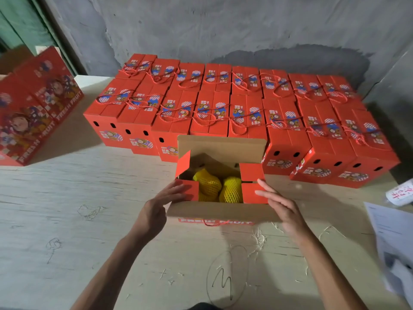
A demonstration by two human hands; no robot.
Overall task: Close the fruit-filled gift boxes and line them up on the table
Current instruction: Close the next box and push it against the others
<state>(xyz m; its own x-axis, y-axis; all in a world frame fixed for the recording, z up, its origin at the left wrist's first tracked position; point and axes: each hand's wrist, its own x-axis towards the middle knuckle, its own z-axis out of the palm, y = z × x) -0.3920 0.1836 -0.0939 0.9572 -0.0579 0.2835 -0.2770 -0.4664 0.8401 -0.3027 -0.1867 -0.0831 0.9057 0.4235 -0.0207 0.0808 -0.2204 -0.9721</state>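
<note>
Both hands work at the open gift box (220, 211), which sits near the middle of the table (67, 220), just in front of the rows of closed boxes (223, 108). The left hand (156, 211) has its fingers straight and slightly spread, resting on the near-left red flap (190, 190). The right hand (283, 209) also has straight, loosely spread fingers, their tips touching the near-right red flap (252, 193). Inside lie fruits in yellow foam netting (218, 186). The pale wood-grain tabletop carries pen scribbles and straw bits; behind it stands a grey concrete wall (223, 25). "FRESH FRUIT" reads on the box's front and on a red box (38, 108) at the table's left edge. Papers (393, 238) lie at the right edge.
</note>
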